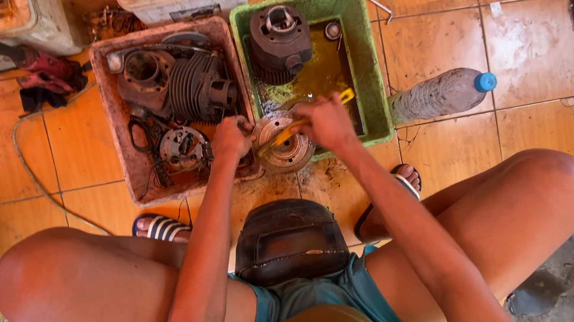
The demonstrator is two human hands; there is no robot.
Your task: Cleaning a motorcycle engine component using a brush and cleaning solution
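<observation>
Dark mask (pixel 289 240) below trays (pixel 362 55), bottle (pixel 443 94) beside.

Left hand (pixel 231 138) grips the round metal engine part (pixel 284 146) at the near edge of the green tub (pixel 362 55). Right hand (pixel 327 122) works a yellow brush (pixel 297 127) across it. Inside the tub sits a dark cylinder (pixel 280 42); left of the tub, a red tub (pixel 111 120) of 2 engine pieces; right, a plastic bottle (pixel 443 94).
</observation>
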